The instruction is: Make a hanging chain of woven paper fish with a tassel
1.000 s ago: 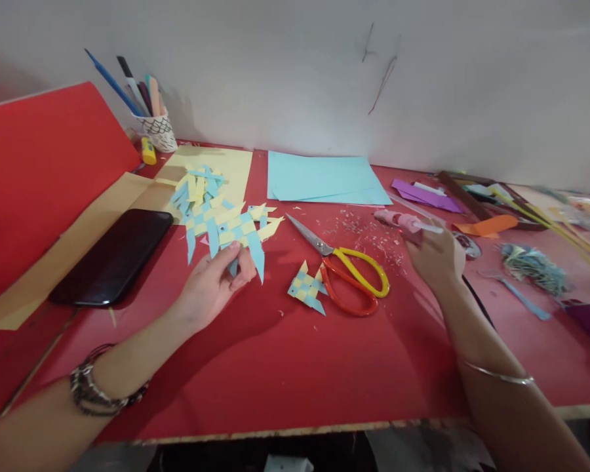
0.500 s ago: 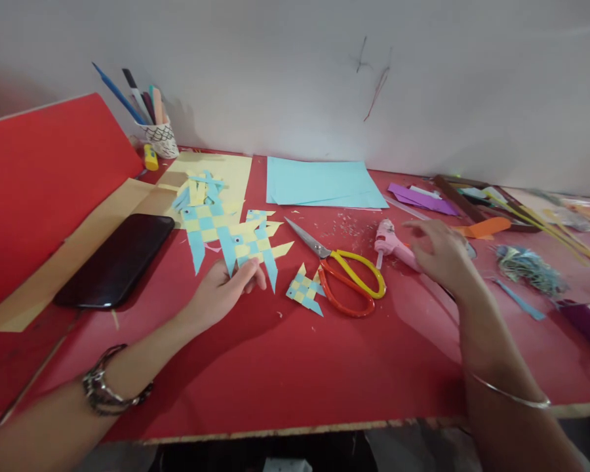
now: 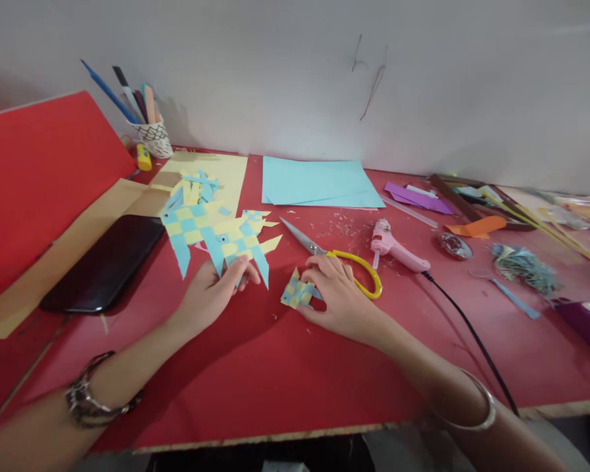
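My left hand is closed on woven paper fish in light blue and yellow checks, pinching them near their pointed fins. A larger checked fish overlaps them at the left, and a small one shows behind. My right hand is curled over a small woven paper fish on the table, thumb at its lower edge and fingertips at its upper side; its tail is partly hidden. Under the same hand lie scissors with a yellow handle loop; the other loop is mostly covered.
A pink glue gun with a black cord lies right of the scissors. Blue paper sheets are at the back. A black phone and a pen cup are left. Yarn and purple paper lie right.
My right hand has moved left from beside the glue gun to the small paper fish and the scissors. My left hand still holds its fish, shifted slightly left in view.
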### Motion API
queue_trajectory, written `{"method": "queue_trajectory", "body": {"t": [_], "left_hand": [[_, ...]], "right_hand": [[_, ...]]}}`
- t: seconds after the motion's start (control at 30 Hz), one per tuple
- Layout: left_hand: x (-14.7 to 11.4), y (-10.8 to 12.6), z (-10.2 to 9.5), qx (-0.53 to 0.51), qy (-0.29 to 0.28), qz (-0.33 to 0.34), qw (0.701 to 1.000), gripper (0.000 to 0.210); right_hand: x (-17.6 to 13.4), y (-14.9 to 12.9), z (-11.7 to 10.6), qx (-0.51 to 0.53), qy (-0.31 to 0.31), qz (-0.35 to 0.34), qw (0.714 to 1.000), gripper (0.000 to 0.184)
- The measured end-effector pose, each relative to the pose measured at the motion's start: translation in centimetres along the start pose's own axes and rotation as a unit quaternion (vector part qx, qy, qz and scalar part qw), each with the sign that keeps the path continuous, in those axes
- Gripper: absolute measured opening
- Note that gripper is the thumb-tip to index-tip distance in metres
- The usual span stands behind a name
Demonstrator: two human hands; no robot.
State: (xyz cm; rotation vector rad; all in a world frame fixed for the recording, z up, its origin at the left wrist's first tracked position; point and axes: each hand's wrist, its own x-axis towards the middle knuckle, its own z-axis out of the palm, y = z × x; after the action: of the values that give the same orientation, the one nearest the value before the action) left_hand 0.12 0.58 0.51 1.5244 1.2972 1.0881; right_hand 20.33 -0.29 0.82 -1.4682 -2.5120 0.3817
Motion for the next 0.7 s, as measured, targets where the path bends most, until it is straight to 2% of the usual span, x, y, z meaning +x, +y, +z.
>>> {"method": "queue_trajectory", "body": {"t": [0.23,0.37,0.43,0.5,0.6,0.7], "left_hand": [[0.0,0.2,0.0,-0.006,-0.009,0.008,1.000,0.036],[-0.1,0.3,0.0,-0.001,-0.009,0.017,1.000,0.036],[-0.2,0.1,0.0,-0.005,-0.019,0.020,1.000,0.037],[-0.3,-0.1,0.1,-0.013,-0.037,0.021,0.999,0.037],[-0.5,-0.3,0.1,-0.029,-0.064,0.029,0.997,0.038],[-0.7,-0.3,0.1,-0.034,-0.081,0.029,0.996,0.038]], "right_hand": [[0.1,0.5,0.0,0.080,0.049,-0.035,0.995,0.014],[0.2,1.0,-0.3,0.177,0.115,-0.046,0.976,0.019],[0.2,1.0,-0.5,0.244,0.124,-0.024,0.961,0.019],[0.3,1.0,-0.6,0.335,0.104,0.022,0.936,0.014],[0.3,1.1,-0.5,0.471,0.056,0.091,0.876,0.012],[0.3,1.1,-0.2,0.565,0.032,0.112,0.817,0.016]]}}
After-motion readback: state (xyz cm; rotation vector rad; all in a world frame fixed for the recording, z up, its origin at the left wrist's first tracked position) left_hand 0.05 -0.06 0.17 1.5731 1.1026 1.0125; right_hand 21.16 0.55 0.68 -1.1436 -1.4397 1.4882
